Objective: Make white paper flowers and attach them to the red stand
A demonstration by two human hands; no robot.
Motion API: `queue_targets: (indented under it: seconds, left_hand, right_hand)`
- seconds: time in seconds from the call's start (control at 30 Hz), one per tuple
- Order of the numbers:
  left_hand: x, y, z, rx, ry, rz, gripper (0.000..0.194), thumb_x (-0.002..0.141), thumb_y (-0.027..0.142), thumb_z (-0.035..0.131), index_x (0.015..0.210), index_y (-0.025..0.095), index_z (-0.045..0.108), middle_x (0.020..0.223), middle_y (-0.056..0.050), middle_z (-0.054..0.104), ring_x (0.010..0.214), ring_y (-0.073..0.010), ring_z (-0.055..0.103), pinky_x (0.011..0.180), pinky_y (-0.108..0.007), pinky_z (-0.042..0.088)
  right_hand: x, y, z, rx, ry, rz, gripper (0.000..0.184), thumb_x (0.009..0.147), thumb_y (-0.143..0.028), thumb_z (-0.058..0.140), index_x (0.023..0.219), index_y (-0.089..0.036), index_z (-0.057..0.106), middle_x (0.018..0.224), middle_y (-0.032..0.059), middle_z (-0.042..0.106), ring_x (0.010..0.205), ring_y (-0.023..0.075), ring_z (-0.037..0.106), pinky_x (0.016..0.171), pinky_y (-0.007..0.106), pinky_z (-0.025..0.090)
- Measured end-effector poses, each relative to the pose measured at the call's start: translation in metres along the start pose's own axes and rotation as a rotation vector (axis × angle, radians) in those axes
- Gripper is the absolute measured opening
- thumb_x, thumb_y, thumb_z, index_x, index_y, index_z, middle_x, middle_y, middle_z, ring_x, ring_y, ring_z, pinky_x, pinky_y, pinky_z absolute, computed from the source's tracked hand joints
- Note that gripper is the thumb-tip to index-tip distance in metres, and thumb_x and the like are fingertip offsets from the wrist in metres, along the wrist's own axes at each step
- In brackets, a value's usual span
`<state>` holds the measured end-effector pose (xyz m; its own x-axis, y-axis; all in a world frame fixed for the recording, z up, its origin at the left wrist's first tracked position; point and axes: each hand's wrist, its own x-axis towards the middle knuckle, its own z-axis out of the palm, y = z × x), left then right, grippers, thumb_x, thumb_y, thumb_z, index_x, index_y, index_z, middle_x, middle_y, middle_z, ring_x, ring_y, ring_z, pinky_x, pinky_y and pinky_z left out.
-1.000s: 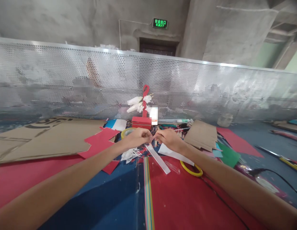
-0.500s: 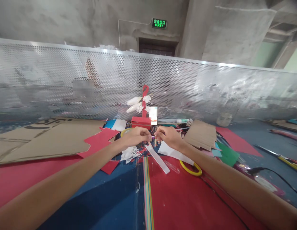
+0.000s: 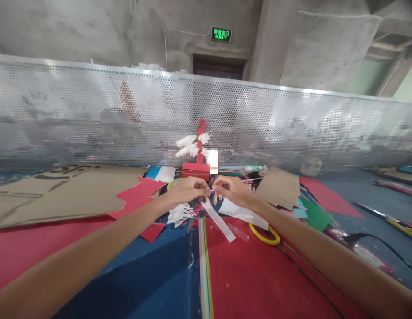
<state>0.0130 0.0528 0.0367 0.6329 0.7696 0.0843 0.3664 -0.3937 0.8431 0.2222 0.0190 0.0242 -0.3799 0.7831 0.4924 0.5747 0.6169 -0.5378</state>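
Observation:
My left hand [image 3: 195, 188] and my right hand [image 3: 231, 188] are close together above the middle of the table. Both have their fingertips pinched on a small purple-and-white piece [image 3: 211, 191]; its kind is too small to make out. Just below them a white strip [image 3: 221, 222] slants over the stacked red sheets [image 3: 259, 270]. Beside my right wrist lies a curved white paper piece [image 3: 239, 211], partly over a yellow ring [image 3: 264, 235]. Several white shapes with thin stems [image 3: 180, 215] are bunched below my left hand.
Behind my hands stand a red box [image 3: 195, 169] with white flowers [image 3: 188, 146] and a lit phone [image 3: 213, 161]. Cardboard [image 3: 73, 190] lies left, brown card pieces [image 3: 281, 186] right. Scissors [image 3: 387, 217] and a cable [image 3: 382, 237] are far right. A perforated metal screen [image 3: 153, 110] borders the back.
My right hand has shifted very slightly left, closer to my left fingertips, and its fingers have turned a little around the small purple-and-white piece. The left hand stays nearly still.

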Motion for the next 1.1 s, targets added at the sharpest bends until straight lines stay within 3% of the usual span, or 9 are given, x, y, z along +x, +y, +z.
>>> queue_targets:
  seconds: [0.07, 0.17, 0.43, 0.67, 0.8, 0.97, 1.1]
  left_hand:
    - [0.001, -0.002, -0.002, -0.01, 0.005, -0.006, 0.023, 0.074, 0.037, 0.066, 0.082, 0.016, 0.066, 0.075, -0.005, 0.07, 0.066, -0.0145, 0.06, 0.058, -0.024, 0.042]
    - [0.002, -0.003, -0.004, -0.034, 0.006, 0.002, 0.022, 0.074, 0.036, 0.066, 0.081, 0.016, 0.066, 0.076, -0.006, 0.07, 0.068, -0.0148, 0.061, 0.06, -0.024, 0.044]
    - [0.003, -0.002, -0.006, -0.002, -0.033, 0.038, 0.02, 0.078, 0.035, 0.064, 0.082, 0.016, 0.065, 0.078, -0.007, 0.071, 0.07, -0.0157, 0.063, 0.064, -0.026, 0.046]
    - [0.007, -0.009, -0.008, 0.083, -0.086, 0.082, 0.019, 0.077, 0.033, 0.062, 0.084, 0.015, 0.066, 0.082, -0.008, 0.072, 0.073, -0.0165, 0.063, 0.065, -0.026, 0.046]
    - [0.004, -0.009, -0.018, 0.271, -0.124, 0.051, 0.024, 0.078, 0.036, 0.06, 0.086, 0.016, 0.068, 0.082, -0.007, 0.072, 0.069, -0.0162, 0.062, 0.061, -0.025, 0.043]
    - [-0.005, -0.003, -0.038, 0.686, -0.156, -0.006, 0.022, 0.078, 0.036, 0.056, 0.082, 0.02, 0.071, 0.079, -0.004, 0.071, 0.069, -0.0182, 0.061, 0.061, -0.026, 0.039]
    - [-0.014, 0.004, -0.039, 0.941, -0.072, -0.133, 0.017, 0.075, 0.032, 0.057, 0.083, 0.024, 0.07, 0.082, -0.004, 0.07, 0.074, -0.0225, 0.062, 0.063, -0.029, 0.037]
  right_hand:
    - [0.0, 0.001, 0.0, 0.043, 0.027, -0.003, 0.023, 0.085, -0.04, 0.065, 0.091, -0.018, 0.067, 0.079, 0.0019, 0.071, 0.067, 0.0135, 0.063, 0.063, 0.023, 0.043]
    - [0.001, 0.004, -0.001, 0.022, 0.049, 0.002, 0.018, 0.086, -0.035, 0.063, 0.082, -0.018, 0.068, 0.075, 0.0013, 0.071, 0.065, 0.0125, 0.062, 0.063, 0.022, 0.043]
    - [-0.002, 0.001, 0.0, -0.112, -0.006, -0.008, 0.043, 0.098, -0.041, 0.045, 0.067, -0.017, 0.063, 0.054, -0.0005, 0.064, 0.054, 0.011, 0.059, 0.06, 0.022, 0.038]
    - [-0.001, -0.004, 0.002, -0.146, -0.091, 0.104, 0.056, 0.099, -0.045, 0.035, 0.057, -0.017, 0.058, 0.043, -0.0009, 0.055, 0.047, 0.0107, 0.056, 0.059, 0.022, 0.037]
    - [-0.001, -0.002, 0.001, -0.123, -0.159, 0.124, 0.054, 0.1, -0.046, 0.032, 0.066, -0.016, 0.062, 0.055, 0.0014, 0.064, 0.056, 0.012, 0.06, 0.06, 0.023, 0.037]
    - [-0.005, 0.003, 0.004, -0.276, -0.289, 0.137, 0.023, 0.086, -0.042, 0.058, 0.09, -0.02, 0.064, 0.079, 0.0016, 0.07, 0.068, 0.0153, 0.061, 0.058, 0.023, 0.033]
    - [-0.01, 0.006, 0.009, -0.296, -0.403, 0.15, 0.027, 0.08, -0.043, 0.063, 0.096, -0.022, 0.06, 0.085, 0.0021, 0.07, 0.07, 0.0169, 0.061, 0.059, 0.024, 0.034]
